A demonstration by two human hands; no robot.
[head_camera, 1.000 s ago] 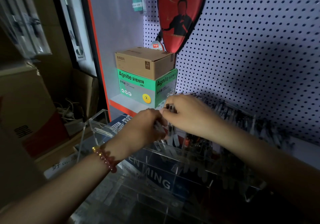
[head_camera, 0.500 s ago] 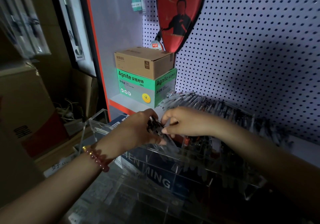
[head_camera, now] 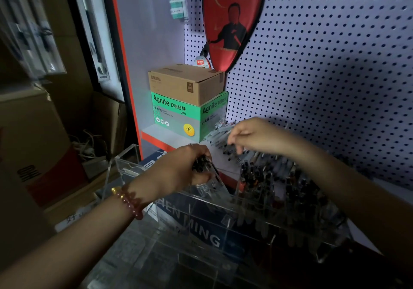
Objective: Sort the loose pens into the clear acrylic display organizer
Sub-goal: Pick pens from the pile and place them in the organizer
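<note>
L hand [head_camera: 181, 170] is clenching a bundle of slim dark-capped plastic pens [head_camera: 202, 164] over the clear acrylic display organizer [head_camera: 131, 168], at its back row. R hand [head_camera: 257, 135] is dipping into the loose pens [head_camera: 220, 130] just behind the organizer; can't tell if it's gripping any. Pens are looking light, stiff and slick, so prob. best pinched mid-barrel. Green cardboard box [head_camera: 176, 114] behind the organizer is showing "Agnite", "deli"; red paddle cover [head_camera: 232, 20] above, "HSP".

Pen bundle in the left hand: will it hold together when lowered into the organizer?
Probably stiff yet slippery: the pen bundle is slim round barrels held only by the left hand, so some may slide. Likely light, since one hand holds several. Loose, they would probably roll.
</note>
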